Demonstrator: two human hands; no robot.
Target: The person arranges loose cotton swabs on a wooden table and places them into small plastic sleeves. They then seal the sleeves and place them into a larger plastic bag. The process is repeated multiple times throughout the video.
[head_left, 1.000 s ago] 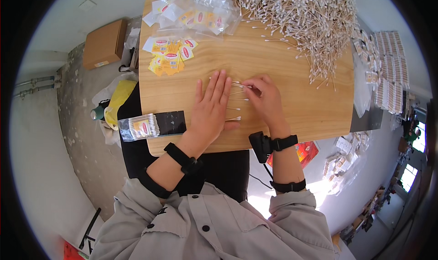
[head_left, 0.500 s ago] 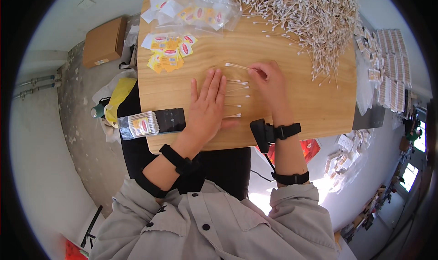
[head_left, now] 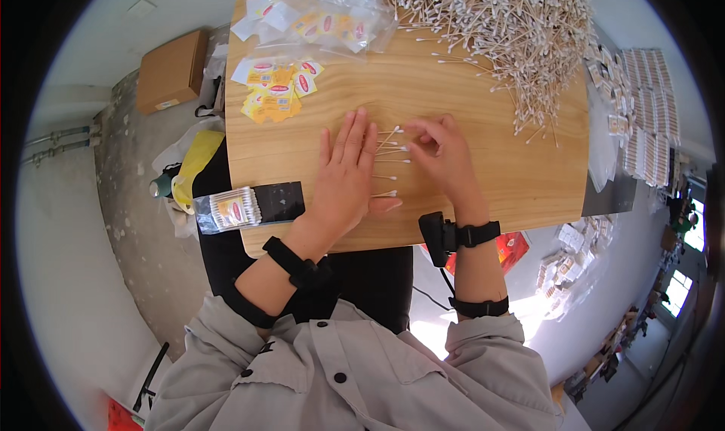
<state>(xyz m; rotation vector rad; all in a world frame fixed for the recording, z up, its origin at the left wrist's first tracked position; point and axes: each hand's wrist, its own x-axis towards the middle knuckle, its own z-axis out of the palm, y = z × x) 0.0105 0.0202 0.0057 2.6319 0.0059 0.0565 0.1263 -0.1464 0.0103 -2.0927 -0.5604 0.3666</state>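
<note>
My left hand [head_left: 343,174] lies flat on the wooden table, fingers together and thumb out to the side, pressing on several cotton swabs [head_left: 390,150]. Their white tips stick out to the right from under its edge; the rest of each swab is hidden beneath the palm. One swab slants across the others near the fingertips. Just right of these tips is my right hand [head_left: 445,155], its thumb and forefinger apart and the other fingers curled, with no swab visible between them. A clear packet of swabs [head_left: 236,208] with a yellow label sits left of my left wrist.
A large heap of loose swabs [head_left: 498,23] covers the table's far right. Yellow-and-white label cards [head_left: 276,91] and clear plastic bags [head_left: 332,19] lie at the far left. A black strip [head_left: 283,199] lies by the packet. A cardboard box [head_left: 172,70] stands beyond the left edge.
My right hand has come down and slightly left, and the swab it pinched now lies slanted by my left fingertips, let go. My left hand has stayed flat in place.
</note>
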